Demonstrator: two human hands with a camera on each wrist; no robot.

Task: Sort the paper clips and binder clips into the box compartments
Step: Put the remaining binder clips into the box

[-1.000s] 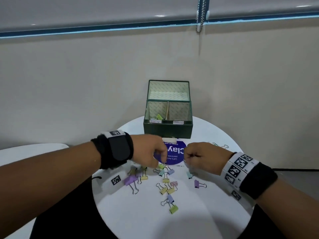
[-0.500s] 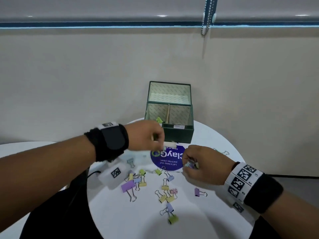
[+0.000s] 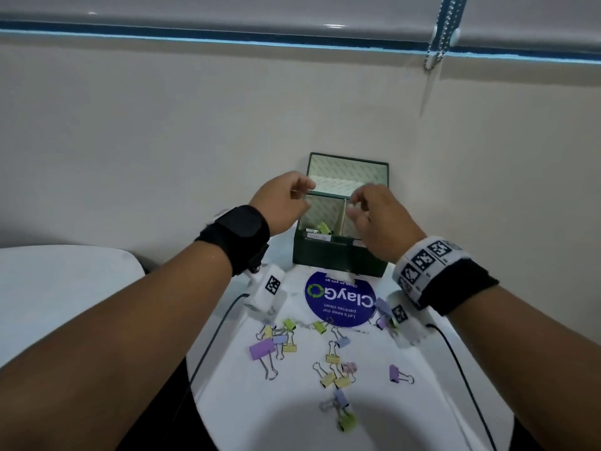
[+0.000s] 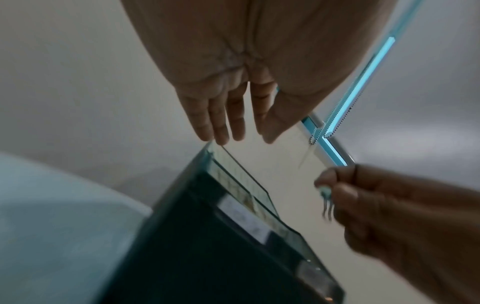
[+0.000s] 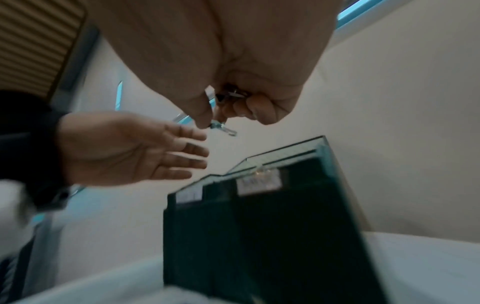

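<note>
The dark green box [image 3: 338,258] stands open at the back of the white table, with a green binder clip [image 3: 323,226] in its front left compartment. My left hand [image 3: 304,190] hovers over that compartment's left edge, fingers straight and empty [image 4: 233,137]. My right hand [image 3: 354,203] is above the divider and pinches a small pale teal binder clip [image 5: 221,125] [image 4: 324,193] between thumb and forefinger. More metal shows inside its curled fingers [image 5: 231,94]; what it is I cannot tell. Several pastel binder clips [image 3: 333,358] lie loose on the table, among them a large purple one [image 3: 261,349].
A round purple sticker [image 3: 340,304] lies just in front of the box. The beige wall stands right behind the box. A second white table [image 3: 65,281] is at the left. Thin black cables [image 3: 211,346] run down both table sides. A blind chain [image 3: 439,30] hangs top right.
Both hands rose from the loose clips up to the box. The right hand carried the teal clip along. The left hand's fingers have straightened, and it now holds nothing.
</note>
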